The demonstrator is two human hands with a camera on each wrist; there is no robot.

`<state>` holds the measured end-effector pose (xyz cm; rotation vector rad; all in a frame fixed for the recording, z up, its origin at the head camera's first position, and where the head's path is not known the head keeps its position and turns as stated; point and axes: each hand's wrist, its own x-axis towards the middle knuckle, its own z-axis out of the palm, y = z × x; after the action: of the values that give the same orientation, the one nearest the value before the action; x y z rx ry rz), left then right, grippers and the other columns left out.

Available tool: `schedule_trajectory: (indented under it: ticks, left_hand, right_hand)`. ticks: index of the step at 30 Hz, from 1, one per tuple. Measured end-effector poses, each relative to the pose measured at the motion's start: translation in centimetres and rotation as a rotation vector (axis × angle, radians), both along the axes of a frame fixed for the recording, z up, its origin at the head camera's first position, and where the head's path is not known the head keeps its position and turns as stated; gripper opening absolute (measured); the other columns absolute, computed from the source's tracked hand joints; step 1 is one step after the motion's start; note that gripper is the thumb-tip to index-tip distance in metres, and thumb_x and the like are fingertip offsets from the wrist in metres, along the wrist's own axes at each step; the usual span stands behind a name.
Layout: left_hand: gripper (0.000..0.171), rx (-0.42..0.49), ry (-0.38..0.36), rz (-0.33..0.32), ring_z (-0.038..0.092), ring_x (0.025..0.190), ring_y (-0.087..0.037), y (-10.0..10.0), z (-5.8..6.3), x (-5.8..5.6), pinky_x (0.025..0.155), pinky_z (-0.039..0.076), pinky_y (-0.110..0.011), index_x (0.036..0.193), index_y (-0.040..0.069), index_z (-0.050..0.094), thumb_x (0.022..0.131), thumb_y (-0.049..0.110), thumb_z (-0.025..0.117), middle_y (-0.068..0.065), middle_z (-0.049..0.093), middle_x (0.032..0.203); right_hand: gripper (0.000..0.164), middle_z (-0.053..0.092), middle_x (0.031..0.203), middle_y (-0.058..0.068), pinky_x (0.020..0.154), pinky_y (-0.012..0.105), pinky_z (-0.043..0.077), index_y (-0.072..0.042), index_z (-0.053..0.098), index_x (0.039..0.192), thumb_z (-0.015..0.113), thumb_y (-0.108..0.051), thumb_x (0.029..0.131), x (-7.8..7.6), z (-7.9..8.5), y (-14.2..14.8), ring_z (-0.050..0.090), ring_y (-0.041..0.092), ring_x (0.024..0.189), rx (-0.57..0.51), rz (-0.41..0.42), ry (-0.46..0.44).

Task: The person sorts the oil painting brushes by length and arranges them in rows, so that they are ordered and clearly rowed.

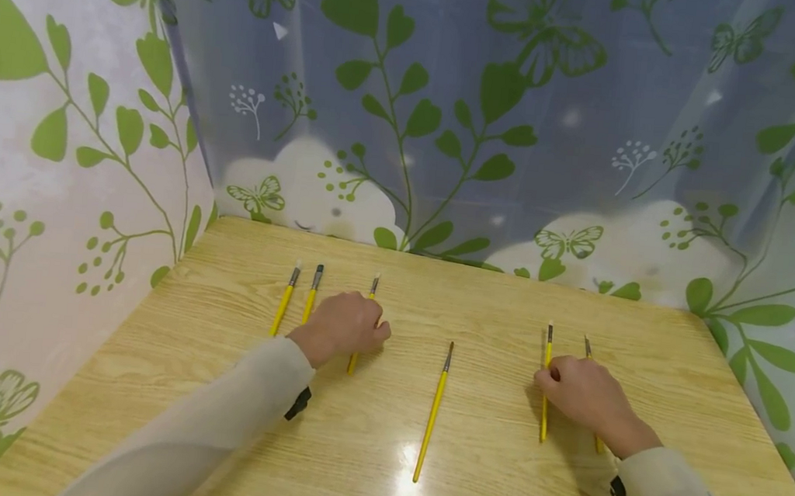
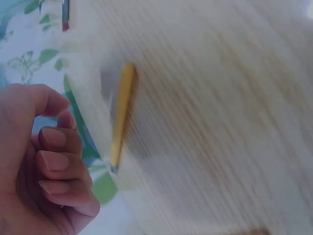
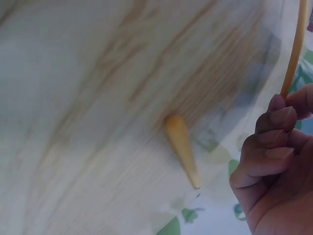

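Left hand point(image 1: 342, 325) curls over a yellow brush point(image 1: 361, 329) on the surface point(image 1: 479, 457); right hand point(image 1: 585, 391) pinches another brush point(image 1: 549, 345) (light, stiff, slick lacquer). Best gripped mid-handle.

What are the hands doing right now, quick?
Left hand: fingers curled, holding nothing; one yellow paintbrush lies under it.
Right hand: pinching another yellow paintbrush.
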<state>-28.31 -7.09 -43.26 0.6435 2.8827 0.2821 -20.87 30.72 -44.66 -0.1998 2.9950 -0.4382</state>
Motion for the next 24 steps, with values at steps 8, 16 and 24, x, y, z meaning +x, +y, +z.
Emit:
schedule_trajectory:
  ticks: [8, 16, 24]
  left_hand:
    - [0.05, 0.045, 0.016, -0.131, 0.019, 0.056, -0.011, 2.3, 0.3, 2.7, 0.052, 0.023, -0.028, 0.062, 0.019, 0.034, 0.107, 0.025, 0.055, 0.007, 0.023, 0.057]
    - [0.053, 0.039, -0.011, -0.219, 0.02, 0.054, -0.009, 4.7, 0.1, 5.1, 0.051, 0.022, -0.025, 0.061, 0.02, 0.038, 0.108, 0.031, 0.059, 0.009, 0.024, 0.055]
    - [0.051, 0.031, -0.083, -0.241, 0.02, 0.054, -0.008, 6.0, 0.1, 6.6, 0.052, 0.021, -0.024, 0.061, 0.02, 0.04, 0.107, 0.033, 0.058, 0.01, 0.024, 0.055]
  right_hand:
    - [0.04, 0.031, 0.059, -0.005, 0.056, 0.031, 0.027, -0.02, 0.04, 0.064, 0.05, -0.023, 0.103, -0.4, -0.2, 1.3, 0.024, 0.014, 0.056, 0.025, 0.001, -0.011]
    - [0.042, 0.032, 0.058, -0.005, 0.056, 0.032, 0.028, -0.02, 0.042, 0.063, 0.051, -0.026, 0.104, -0.7, -0.2, 2.1, 0.027, 0.014, 0.055, 0.043, -0.018, -0.042]
    - [0.044, 0.035, 0.057, -0.005, 0.055, 0.032, 0.03, -0.02, 0.045, 0.062, 0.051, -0.028, 0.105, -0.8, -0.1, 3.0, 0.031, 0.014, 0.052, 0.057, -0.012, -0.081]
